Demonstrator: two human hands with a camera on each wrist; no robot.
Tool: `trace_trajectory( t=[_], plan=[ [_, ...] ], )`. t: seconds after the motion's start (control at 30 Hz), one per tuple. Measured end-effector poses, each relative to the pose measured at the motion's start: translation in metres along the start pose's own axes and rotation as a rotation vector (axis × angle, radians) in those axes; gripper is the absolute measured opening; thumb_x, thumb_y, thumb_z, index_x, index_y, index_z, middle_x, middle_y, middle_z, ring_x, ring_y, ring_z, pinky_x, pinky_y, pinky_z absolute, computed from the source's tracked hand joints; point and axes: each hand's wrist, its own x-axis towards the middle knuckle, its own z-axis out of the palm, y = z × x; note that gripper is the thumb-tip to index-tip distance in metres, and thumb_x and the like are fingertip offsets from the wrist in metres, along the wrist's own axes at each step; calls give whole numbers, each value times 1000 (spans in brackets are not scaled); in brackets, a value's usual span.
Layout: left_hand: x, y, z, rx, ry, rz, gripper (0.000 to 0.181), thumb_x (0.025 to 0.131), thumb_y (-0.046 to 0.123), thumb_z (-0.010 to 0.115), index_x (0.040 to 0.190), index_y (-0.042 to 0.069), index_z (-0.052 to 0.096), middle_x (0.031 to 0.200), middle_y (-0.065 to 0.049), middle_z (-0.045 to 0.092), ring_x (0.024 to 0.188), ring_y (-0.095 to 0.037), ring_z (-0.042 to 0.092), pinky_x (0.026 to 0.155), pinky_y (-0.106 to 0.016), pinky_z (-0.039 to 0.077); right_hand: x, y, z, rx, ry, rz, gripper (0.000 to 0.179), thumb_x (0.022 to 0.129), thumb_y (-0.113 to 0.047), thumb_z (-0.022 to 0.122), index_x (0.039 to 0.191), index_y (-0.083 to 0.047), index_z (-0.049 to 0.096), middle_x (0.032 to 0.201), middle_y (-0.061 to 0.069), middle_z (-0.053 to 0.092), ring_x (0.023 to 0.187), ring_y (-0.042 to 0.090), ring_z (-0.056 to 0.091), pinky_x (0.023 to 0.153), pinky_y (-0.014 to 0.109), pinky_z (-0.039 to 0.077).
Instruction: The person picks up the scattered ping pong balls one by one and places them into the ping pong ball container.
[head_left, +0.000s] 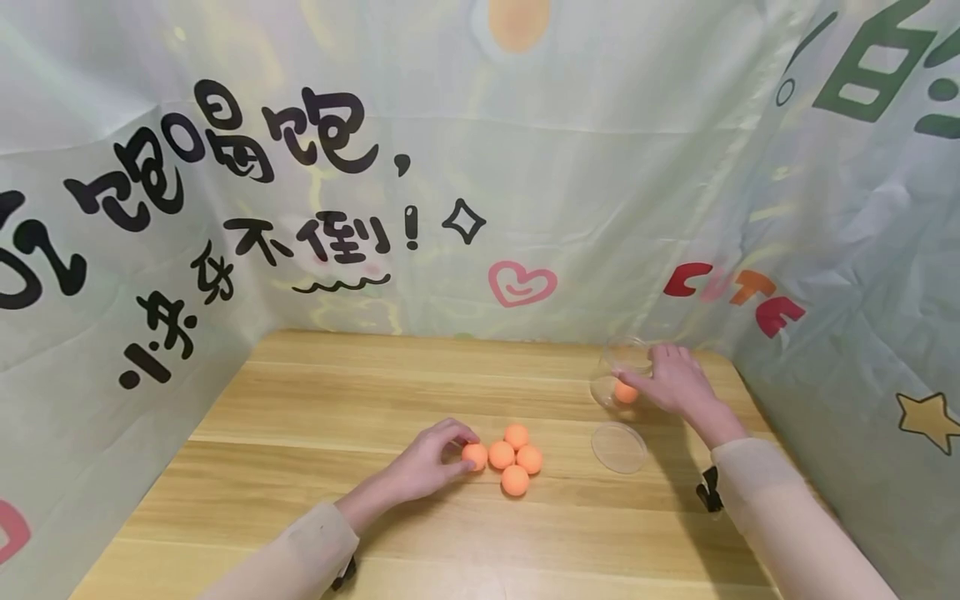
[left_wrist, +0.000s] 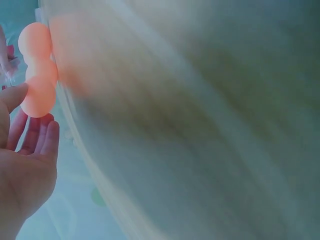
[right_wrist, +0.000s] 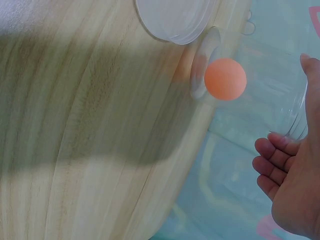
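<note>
Left hand [head_left: 427, 465]: I'm pinching a matte orange ball [head_left: 475, 457] between thumb and fingertips, gap narrow, about ball-wide.
Right hand [head_left: 678, 379]: I'm gripping a clear cylindrical jar [right_wrist: 265, 80] near its rim, spread to its width; it's standing upright.
Jarred orange ball [right_wrist: 225, 79]: sitting low inside, below my right thumb.
Four loose orange balls [head_left: 502, 455]: clustering just right of my left fingertips.
Clear round disc [head_left: 618, 447]: lying on the near side of my right hand; probably a lid.
Technique: I should be pinching lightly across the ball's middle, not nudging its neighbours, and bracing the jar without squeezing.
Hard to see: left wrist view is blurring the tabletop [head_left: 337, 408] and overlapping the balls; jar walls are washing out; right fingertip contact is partly hiding.
</note>
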Motion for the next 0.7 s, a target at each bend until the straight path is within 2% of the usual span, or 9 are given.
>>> trace_trajectory(
  t=[0.2, 0.43, 0.7],
  plan=[
    [-1, 2, -2, -72, 36, 4, 29, 94, 11, 79, 121, 10, 69, 120, 1, 65, 113, -19, 64, 102, -37, 55, 1, 1, 1, 0, -1, -2, 104, 92, -79, 53, 134, 17, 47, 130, 37, 51, 123, 54, 43, 104, 70, 35],
    [1, 9, -5, -163, 85, 26, 29, 95, 11, 77, 122, 9, 68, 120, -1, 66, 114, -22, 63, 104, -41, 54, 2, 1, 1, -1, -1, 0, 104, 92, -80, 53, 132, 16, 48, 129, 36, 51, 121, 52, 43, 103, 69, 36],
    [6, 18, -6, -206, 142, 34, 31, 95, 10, 78, 124, 10, 68, 122, -2, 67, 116, -22, 63, 105, -40, 54, 0, 0, 2, 0, 5, -2, 102, 92, -78, 55, 130, 16, 49, 128, 35, 52, 118, 52, 44, 101, 68, 37]
  ],
)
